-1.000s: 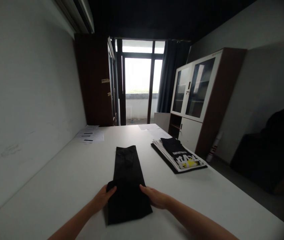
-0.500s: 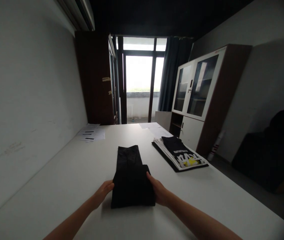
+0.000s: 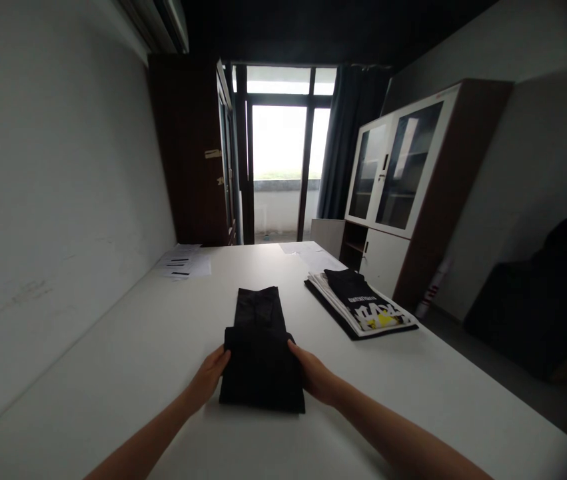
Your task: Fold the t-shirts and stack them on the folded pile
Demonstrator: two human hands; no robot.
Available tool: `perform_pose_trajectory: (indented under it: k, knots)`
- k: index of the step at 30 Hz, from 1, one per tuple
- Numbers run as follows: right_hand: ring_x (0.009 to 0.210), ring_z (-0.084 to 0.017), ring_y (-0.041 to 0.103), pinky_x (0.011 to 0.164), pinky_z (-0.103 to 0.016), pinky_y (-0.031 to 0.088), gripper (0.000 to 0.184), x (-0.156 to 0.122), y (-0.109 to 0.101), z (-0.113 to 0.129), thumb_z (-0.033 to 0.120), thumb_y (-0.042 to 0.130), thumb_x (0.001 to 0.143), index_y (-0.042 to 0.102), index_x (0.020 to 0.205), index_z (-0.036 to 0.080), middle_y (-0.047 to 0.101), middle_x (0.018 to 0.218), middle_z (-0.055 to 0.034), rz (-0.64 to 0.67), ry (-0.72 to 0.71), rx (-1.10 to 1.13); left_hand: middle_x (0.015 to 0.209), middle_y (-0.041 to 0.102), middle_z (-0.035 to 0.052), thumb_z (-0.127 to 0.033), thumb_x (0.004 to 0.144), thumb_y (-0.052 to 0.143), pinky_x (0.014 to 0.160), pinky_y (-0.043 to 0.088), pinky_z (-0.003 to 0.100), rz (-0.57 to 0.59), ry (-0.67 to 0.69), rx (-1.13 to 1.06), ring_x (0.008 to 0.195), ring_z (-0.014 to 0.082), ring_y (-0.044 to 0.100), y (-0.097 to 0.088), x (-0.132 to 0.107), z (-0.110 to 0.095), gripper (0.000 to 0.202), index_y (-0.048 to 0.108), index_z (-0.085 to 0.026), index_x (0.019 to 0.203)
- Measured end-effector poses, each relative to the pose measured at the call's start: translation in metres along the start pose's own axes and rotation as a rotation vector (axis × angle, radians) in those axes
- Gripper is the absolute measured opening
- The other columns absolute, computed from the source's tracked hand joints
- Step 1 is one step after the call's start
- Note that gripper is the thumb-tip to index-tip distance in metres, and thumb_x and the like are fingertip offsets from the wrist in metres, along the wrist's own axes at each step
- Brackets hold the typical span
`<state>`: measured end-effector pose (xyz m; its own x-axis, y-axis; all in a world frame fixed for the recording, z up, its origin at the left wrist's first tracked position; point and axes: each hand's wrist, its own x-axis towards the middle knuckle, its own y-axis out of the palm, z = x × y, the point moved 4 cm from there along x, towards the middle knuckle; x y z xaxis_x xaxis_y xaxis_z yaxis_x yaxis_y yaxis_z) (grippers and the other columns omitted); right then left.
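Observation:
A black garment [image 3: 262, 370], folded into a long strip, lies on the white table in front of me. Its near part is doubled over, and the far end [image 3: 259, 305] stretches flat toward the window. My left hand [image 3: 212, 368] grips the left edge of the doubled part near its upper corner, thumb on top. At the opposite edge, my right hand [image 3: 316, 373] holds the cloth with its thumb over the upper right corner. The other fingers of both hands are partly hidden beside or under the fabric.
A stack of folded shirts [image 3: 363, 307], the top one black with white and yellow print, lies to the right on the table [image 3: 153, 373]. Paper sheets [image 3: 183, 261] lie at the far left, more papers [image 3: 308, 253] at the far edge. A cabinet [image 3: 388, 253] stands beyond on the right.
My left hand has moved forward and taken hold of the left edge, where a corner now sticks out. The folded layer's top edge has become more level. My right hand has shifted slightly left.

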<state>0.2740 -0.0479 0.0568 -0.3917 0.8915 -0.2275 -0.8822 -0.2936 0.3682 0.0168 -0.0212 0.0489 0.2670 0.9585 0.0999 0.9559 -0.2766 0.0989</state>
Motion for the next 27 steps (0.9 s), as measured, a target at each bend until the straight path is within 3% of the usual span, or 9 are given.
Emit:
perform_pose_trajectory:
  k: [6,10,13,15,19,21,24,27]
  knots:
    - [0.114,-0.03,0.065,0.107,-0.044,0.044,0.062,-0.002,0.005,-0.009,0.057,0.08,0.077,0.071,0.116,0.01,0.073,0.115,-0.0141,0.115,-0.038,-0.186,0.129,0.07,0.0111,-0.053,0.082,0.077,0.12,0.034,0.047,-0.139,-0.11,-0.202,0.133,0.0337,0.055,-0.001,-0.002,0.003,0.058,0.07,-0.017,0.127]
    - [0.117,-0.03,0.062,0.102,-0.043,0.048,0.071,-0.006,0.009,-0.018,0.054,0.081,0.076,0.063,0.133,0.016,0.069,0.124,-0.011,0.227,-0.106,-0.381,0.136,0.066,0.011,-0.05,0.086,0.074,0.119,0.038,0.046,-0.137,-0.169,-0.334,0.131,0.0324,0.058,0.004,-0.003,0.006,0.056,0.066,-0.018,0.131]
    - [0.109,-0.031,0.063,0.097,-0.043,0.05,0.065,-0.009,0.017,-0.02,0.055,0.076,0.079,0.065,0.131,0.017,0.071,0.118,-0.0082,0.279,-0.197,-0.612,0.134,0.067,0.0105,-0.047,0.088,0.072,0.117,0.041,0.045,-0.156,-0.179,-0.398,0.127,0.0318,0.061,0.007,-0.003,0.005,0.052,0.066,-0.019,0.132]
    - [0.113,-0.033,0.061,0.105,-0.047,0.045,0.062,-0.011,0.025,-0.016,0.052,0.075,0.08,0.066,0.132,0.018,0.069,0.123,-0.0081,0.291,-0.322,-0.771,0.132,0.069,0.0102,-0.046,0.088,0.071,0.115,0.043,0.045,-0.167,-0.186,-0.438,0.126,0.0317,0.062,0.008,-0.004,0.002,0.051,0.065,-0.019,0.131]
    - [0.129,-0.034,0.053,0.122,-0.052,0.015,0.056,-0.017,0.043,-0.007,0.042,0.075,0.079,0.066,0.131,0.023,0.063,0.135,-0.0084,0.328,-0.574,-1.079,0.126,0.072,0.011,-0.047,0.087,0.071,0.114,0.044,0.047,-0.127,-0.216,-0.492,0.124,0.0333,0.063,0.013,-0.007,-0.002,0.055,0.065,-0.016,0.132]
    - [0.121,-0.031,0.057,0.12,-0.047,0.023,0.037,-0.018,0.047,-0.009,0.039,0.066,0.086,0.072,0.12,0.024,0.068,0.124,-0.0077,0.336,-0.614,-1.128,0.123,0.073,0.0115,-0.048,0.086,0.071,0.114,0.044,0.048,-0.078,-0.253,-0.515,0.125,0.0341,0.063,0.016,-0.009,-0.002,0.056,0.065,-0.016,0.132]
    - [0.092,-0.023,0.061,0.093,-0.036,0.047,0.026,-0.017,0.044,-0.018,0.038,0.055,0.094,0.074,0.098,0.021,0.07,0.098,-0.0051,0.33,-0.518,-1.049,0.117,0.075,0.0108,-0.049,0.086,0.069,0.113,0.044,0.046,-0.042,-0.35,-0.527,0.124,0.0339,0.063,0.016,-0.011,0.0,0.055,0.067,-0.015,0.13]
    - [0.07,-0.016,0.054,0.072,-0.031,0.048,0.033,-0.013,0.034,-0.03,0.047,0.059,0.092,0.068,0.081,0.017,0.063,0.076,-0.0006,0.288,-0.333,-0.843,0.112,0.077,0.0082,-0.052,0.087,0.066,0.111,0.047,0.042,-0.08,-0.415,-0.499,0.123,0.0326,0.064,0.008,-0.013,0.003,0.05,0.072,-0.017,0.122]
